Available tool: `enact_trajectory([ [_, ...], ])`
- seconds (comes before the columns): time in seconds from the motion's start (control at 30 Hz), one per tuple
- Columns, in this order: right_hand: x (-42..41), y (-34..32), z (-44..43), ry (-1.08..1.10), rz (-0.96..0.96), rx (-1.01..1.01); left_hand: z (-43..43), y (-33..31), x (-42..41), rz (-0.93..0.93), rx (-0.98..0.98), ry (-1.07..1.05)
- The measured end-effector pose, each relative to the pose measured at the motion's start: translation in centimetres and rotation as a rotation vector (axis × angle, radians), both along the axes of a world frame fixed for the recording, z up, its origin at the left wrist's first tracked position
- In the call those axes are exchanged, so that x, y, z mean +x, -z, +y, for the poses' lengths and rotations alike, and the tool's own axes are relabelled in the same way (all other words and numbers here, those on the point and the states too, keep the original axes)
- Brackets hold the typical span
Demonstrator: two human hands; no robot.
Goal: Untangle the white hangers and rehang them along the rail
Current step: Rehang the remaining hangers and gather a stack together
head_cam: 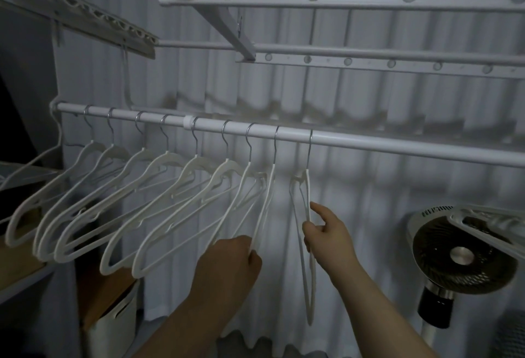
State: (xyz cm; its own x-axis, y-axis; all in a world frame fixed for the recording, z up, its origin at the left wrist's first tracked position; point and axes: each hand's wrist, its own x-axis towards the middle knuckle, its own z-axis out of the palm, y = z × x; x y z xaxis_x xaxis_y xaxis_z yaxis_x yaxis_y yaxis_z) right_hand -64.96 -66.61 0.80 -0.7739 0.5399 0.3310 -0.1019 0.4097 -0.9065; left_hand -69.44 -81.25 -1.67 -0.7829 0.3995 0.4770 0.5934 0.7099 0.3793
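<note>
With the left hand [227, 264] curled round the second-last hanger [267, 201] and the right hand [326, 232] pinching the end hanger [308, 187], both hooked on the rail [397, 147], hold each plumb and ease them apart gently, keeping hooks seated.

Left hand [227, 258] and right hand [326, 235] both showing bare. Left forearm [181, 326] and right forearm [377, 309] also showing bare, uncovered skin running right down to bottom edge of view. Dim light and blur hiding nails, finer skin detail.
</note>
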Motion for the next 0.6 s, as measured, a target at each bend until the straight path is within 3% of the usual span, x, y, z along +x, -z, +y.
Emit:
enact_trajectory([
  [0.37,-0.3,-0.1,0.0,0.005,-0.031,0.05,0.1,0.4,-0.6,0.052,0.036,0.061],
  [0.6,0.0,-0.2,0.4,0.032,-0.032,0.103,-0.2,-0.4,0.4,0.064,0.012,-0.008],
])
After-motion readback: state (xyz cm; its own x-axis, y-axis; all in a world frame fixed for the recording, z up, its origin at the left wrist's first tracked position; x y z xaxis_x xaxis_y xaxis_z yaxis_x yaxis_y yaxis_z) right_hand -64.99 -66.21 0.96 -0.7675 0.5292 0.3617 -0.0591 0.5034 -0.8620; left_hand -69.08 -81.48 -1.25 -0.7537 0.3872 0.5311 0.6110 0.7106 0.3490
